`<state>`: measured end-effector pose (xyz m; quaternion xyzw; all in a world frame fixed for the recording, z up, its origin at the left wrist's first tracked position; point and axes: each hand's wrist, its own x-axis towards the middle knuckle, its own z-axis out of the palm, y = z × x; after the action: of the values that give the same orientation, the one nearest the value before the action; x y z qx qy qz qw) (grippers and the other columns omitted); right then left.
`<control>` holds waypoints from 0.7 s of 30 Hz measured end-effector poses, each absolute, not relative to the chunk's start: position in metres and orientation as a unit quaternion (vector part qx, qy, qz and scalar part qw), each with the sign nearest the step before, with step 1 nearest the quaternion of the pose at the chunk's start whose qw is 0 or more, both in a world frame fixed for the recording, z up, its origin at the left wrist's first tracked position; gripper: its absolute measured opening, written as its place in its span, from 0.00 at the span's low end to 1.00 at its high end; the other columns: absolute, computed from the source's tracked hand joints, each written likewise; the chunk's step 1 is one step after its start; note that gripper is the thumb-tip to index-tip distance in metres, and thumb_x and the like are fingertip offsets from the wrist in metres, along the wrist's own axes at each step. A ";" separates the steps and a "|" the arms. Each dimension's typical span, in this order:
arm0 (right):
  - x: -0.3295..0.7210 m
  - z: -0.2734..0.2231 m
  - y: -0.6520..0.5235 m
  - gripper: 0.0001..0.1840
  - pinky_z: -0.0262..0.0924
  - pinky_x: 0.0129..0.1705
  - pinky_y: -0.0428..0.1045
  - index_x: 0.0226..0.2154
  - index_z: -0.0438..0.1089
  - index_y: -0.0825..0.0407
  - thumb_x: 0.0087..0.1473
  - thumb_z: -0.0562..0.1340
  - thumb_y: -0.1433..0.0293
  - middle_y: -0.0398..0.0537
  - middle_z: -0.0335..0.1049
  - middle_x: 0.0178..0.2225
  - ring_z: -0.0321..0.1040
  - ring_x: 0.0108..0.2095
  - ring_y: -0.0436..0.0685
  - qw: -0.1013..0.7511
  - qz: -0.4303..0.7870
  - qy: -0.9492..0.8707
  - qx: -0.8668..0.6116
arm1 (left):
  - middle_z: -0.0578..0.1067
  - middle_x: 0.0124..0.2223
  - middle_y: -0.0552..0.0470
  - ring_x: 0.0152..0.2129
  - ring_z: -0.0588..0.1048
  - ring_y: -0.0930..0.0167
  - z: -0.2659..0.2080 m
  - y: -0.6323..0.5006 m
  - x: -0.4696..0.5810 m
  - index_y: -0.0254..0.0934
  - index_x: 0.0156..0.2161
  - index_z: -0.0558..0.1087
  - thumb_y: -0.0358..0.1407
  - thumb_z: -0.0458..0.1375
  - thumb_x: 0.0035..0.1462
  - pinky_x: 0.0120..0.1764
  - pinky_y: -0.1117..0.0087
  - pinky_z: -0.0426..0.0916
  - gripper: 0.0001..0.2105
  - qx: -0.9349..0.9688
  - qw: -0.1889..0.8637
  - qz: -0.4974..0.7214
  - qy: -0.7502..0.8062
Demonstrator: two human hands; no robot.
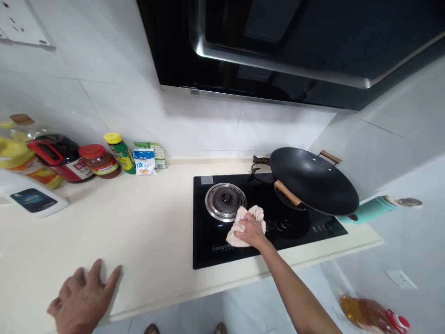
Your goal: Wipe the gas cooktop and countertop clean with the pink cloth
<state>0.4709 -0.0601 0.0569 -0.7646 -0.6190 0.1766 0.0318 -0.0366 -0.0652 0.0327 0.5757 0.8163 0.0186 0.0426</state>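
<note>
My right hand point(251, 230) grips a crumpled pale cloth point(239, 233) and presses it on the black glass gas stove point(208, 250), just in front of the left burner point(225, 201). The burner's metal ring is bare, with no pan support over it. My left hand point(83, 294) lies on the cream countertop point(149, 241) near its front edge, fingers spread and holding nothing. A black wok point(313, 181) with wooden handles sits over the right burner, which it mostly hides.
A black pan support point(261, 169) rests behind the wok. Bottles, a red-lidded jar point(99, 161) and seasoning packets point(145, 161) line the left wall. A range hood point(264, 69) overhangs the stove. An oil bottle point(371, 314) stands low at right.
</note>
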 end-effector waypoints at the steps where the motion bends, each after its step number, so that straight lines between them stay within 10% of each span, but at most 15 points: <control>1: 0.462 0.056 -0.068 0.21 0.57 0.55 0.54 0.48 0.80 0.45 0.55 0.69 0.54 0.49 0.65 0.55 0.67 0.49 0.60 0.037 0.174 -0.620 -0.764 | 0.60 0.69 0.34 0.68 0.56 0.45 0.034 -0.065 -0.036 0.43 0.68 0.60 0.66 0.30 0.60 0.63 0.39 0.55 0.42 0.576 0.045 0.019 0.816; 15: 0.320 0.039 -0.165 0.12 0.66 0.47 0.54 0.24 0.71 0.48 0.43 0.71 0.61 0.45 0.73 0.40 0.70 0.41 0.59 0.244 0.357 -0.608 -0.666 | 0.59 0.70 0.34 0.68 0.56 0.46 0.044 -0.068 -0.028 0.41 0.68 0.60 0.64 0.32 0.62 0.63 0.40 0.54 0.41 0.573 0.050 0.022 0.817; 21: 0.314 0.041 -0.153 0.26 0.69 0.41 0.52 0.41 0.75 0.49 0.50 0.66 0.46 0.45 0.75 0.35 0.74 0.38 0.60 0.471 0.609 -0.301 -0.563 | 0.56 0.72 0.30 0.69 0.54 0.42 0.050 -0.069 -0.028 0.38 0.69 0.61 0.63 0.35 0.63 0.64 0.37 0.54 0.41 0.579 0.088 0.031 0.810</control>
<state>0.3141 -0.1534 0.0415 -0.5629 -0.3009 0.6089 0.4710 -0.0282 -0.0685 0.0497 0.5789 0.8100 0.0306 0.0884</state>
